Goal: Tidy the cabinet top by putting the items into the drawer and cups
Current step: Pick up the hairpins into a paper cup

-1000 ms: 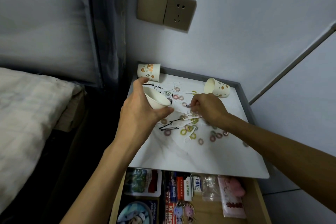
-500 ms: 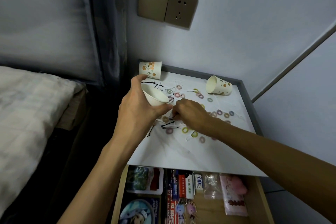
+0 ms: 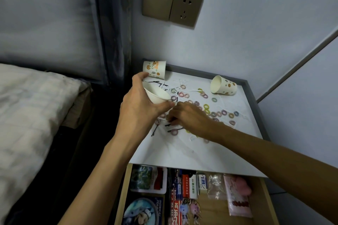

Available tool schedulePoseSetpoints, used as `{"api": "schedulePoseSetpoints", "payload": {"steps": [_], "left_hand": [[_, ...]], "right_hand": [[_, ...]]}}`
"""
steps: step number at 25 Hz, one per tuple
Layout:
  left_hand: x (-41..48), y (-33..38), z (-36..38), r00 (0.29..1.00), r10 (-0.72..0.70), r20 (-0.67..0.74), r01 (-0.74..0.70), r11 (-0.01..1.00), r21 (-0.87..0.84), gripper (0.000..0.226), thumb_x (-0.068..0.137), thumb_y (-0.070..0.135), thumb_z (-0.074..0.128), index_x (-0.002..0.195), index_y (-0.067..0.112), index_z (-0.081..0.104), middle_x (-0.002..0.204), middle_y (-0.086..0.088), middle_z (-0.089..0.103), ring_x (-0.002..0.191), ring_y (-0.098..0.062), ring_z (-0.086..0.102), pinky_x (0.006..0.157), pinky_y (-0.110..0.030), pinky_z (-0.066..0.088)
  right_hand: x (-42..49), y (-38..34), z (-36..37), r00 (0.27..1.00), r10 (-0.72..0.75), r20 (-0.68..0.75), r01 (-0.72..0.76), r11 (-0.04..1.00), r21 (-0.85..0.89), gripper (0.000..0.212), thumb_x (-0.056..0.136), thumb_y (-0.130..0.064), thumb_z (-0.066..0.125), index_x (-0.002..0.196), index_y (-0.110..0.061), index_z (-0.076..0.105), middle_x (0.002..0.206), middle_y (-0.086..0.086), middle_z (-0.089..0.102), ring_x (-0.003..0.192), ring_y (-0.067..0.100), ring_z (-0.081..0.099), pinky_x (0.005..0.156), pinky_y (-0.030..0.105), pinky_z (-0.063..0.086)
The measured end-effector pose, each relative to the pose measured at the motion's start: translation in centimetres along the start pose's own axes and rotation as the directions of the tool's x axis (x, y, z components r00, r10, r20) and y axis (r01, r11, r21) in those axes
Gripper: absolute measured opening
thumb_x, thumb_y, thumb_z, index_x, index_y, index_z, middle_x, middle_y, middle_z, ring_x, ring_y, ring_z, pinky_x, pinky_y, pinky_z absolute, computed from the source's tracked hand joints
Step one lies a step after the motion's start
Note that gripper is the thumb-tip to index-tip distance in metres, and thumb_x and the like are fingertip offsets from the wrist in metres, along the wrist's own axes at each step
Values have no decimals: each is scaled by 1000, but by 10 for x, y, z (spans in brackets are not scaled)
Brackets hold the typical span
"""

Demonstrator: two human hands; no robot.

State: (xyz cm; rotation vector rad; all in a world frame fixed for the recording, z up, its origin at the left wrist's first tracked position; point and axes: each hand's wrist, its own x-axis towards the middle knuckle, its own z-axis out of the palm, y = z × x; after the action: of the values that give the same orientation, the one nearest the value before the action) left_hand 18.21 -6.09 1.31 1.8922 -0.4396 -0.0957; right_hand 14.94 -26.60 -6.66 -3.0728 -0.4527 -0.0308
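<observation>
Now left hand [image 3: 139, 109] wraps fingers round a tilted paper cup [image 3: 157, 95]; right hand [image 3: 189, 117] curls fingers over hairpins [image 3: 175, 129], grip unclear.

— Where are the cups?
— A cup [image 3: 154, 69] stands at the back left corner of the cabinet top [image 3: 182, 151]. A second cup [image 3: 224, 86] lies on its side at the back right. The left hand [image 3: 139, 107] holds a third cup [image 3: 156, 95] over the left edge.
— The rest?
— Rings [image 3: 215, 113] lie across the middle and right, and pins [image 3: 171, 128] lie at the right hand [image 3: 188, 117]. The drawer [image 3: 210, 206] is open below in front, and the bed [image 3: 27, 106] is to the left.
</observation>
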Motion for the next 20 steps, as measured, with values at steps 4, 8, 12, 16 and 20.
{"api": "schedulePoseSetpoints", "payload": {"steps": [4, 8, 12, 16, 20], "left_hand": [[0, 0, 0, 1000, -3, 6, 3, 1000, -8, 88, 65, 37, 87, 138, 28, 37, 110, 11, 50, 104, -12, 53, 85, -23, 45], [-2, -1, 0, 1000, 4, 10, -4, 1000, 0, 88, 66, 36, 87, 138, 28, 37, 109, 12, 50, 101, -11, 53, 79, -19, 42], [-2, 1, -2, 1000, -2, 0, 2, 1000, -12, 85, 66, 38, 86, 136, 28, 39, 101, 17, 49, 98, -10, 52, 79, -21, 43], [-1, -1, -3, 1000, -11, 2, 11, 1000, -9, 85, 66, 39, 86, 136, 30, 39, 97, 21, 48, 96, -10, 53, 75, -20, 43], [1, -2, 1, 1000, -1, 5, 0, 999, 51, 88, 65, 39, 86, 138, 29, 37, 108, 11, 52, 102, -15, 57, 81, -28, 48]], "right_hand": [[-1, 0, 2, 1000, 4, -28, -4, 1000, 8, 9, 88, -22, 62, 86, -18, 69, 86, 2, 66, 82, 24, 59, 67, 37, 48], [-4, -2, 12, 995, -61, -76, 48, 984, -174, 22, 85, -6, 49, 92, -13, 68, 86, 6, 64, 83, 27, 58, 68, 38, 47], [-6, -3, -7, 994, 62, -85, -71, 992, -108, 10, 91, -9, 57, 93, -13, 66, 85, 4, 67, 80, 23, 62, 66, 28, 39], [6, 2, -57, 947, 284, -147, -246, 941, 231, 16, 98, -22, 55, 102, -13, 67, 86, -1, 72, 74, 15, 66, 65, 25, 46], [26, 0, -116, 968, 126, -216, -41, 933, 359, 20, 93, -18, 61, 107, -13, 74, 83, -16, 61, 72, -5, 56, 70, 10, 42]]}}
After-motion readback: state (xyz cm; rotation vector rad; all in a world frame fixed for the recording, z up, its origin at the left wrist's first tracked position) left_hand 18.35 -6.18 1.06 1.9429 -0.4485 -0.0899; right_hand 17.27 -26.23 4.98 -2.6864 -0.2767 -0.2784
